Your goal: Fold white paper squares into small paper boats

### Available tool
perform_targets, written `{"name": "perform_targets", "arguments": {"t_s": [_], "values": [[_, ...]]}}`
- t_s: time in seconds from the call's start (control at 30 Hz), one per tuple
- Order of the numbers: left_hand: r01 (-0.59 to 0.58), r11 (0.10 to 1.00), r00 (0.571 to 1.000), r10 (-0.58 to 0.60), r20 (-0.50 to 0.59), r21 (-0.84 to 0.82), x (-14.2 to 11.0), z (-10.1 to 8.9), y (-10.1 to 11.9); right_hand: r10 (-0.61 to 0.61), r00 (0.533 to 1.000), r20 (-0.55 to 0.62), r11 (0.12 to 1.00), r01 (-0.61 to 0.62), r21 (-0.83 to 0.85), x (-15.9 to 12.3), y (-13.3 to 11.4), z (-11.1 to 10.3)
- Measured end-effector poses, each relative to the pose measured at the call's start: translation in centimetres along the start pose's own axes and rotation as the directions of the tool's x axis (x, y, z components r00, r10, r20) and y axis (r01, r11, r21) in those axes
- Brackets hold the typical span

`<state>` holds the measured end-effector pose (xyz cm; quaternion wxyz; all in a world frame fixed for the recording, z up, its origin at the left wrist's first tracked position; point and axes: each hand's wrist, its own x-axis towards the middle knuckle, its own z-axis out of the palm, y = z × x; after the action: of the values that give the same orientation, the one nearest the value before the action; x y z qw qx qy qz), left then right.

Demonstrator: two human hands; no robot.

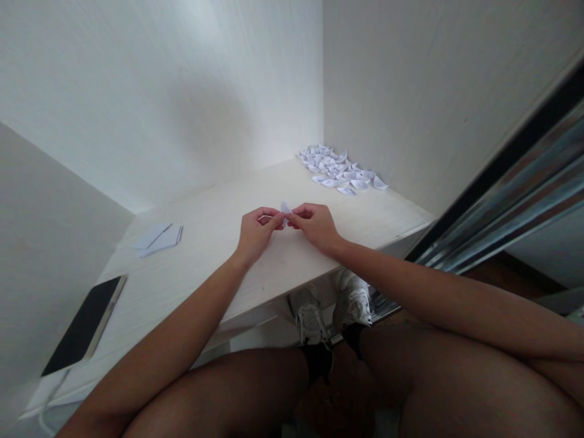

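Both of my hands meet over the middle of a low white shelf [214, 237]. My left hand [256, 230] and my right hand [314, 224] each pinch one side of a small white piece of folded paper [285, 208], held just above the surface. The fingers of both hands are curled closed on it. A heap of several small folded white paper pieces [340, 168] lies in the far right corner of the shelf. A few flat sheets of white paper [157, 238] rest to the left of my hands.
A black phone [86, 325] lies at the near left of the shelf with a white cable by it. White walls close in the shelf at left, back and right. My knees and white shoes [333, 310] are below the front edge. A mirrored sliding door [511, 201] stands right.
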<state>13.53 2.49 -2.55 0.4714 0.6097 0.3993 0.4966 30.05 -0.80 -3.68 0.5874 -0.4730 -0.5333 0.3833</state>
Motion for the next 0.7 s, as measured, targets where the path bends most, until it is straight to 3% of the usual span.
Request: {"name": "perform_targets", "arguments": {"t_s": [0.23, 0.7], "values": [[0.002, 1.0, 1.0, -0.001, 0.026, -0.031, 0.14, -0.12, -0.29, 0.021, 0.999, -0.03, 1.0, -0.021, -0.01, 0.26, 0.43, 0.19], [-0.014, 0.995, 0.994, 0.004, 0.111, 0.094, 0.38, -0.79, 0.6, 0.108, 0.992, 0.072, 0.993, -0.11, 0.032, 0.05, -0.29, 0.1]]}}
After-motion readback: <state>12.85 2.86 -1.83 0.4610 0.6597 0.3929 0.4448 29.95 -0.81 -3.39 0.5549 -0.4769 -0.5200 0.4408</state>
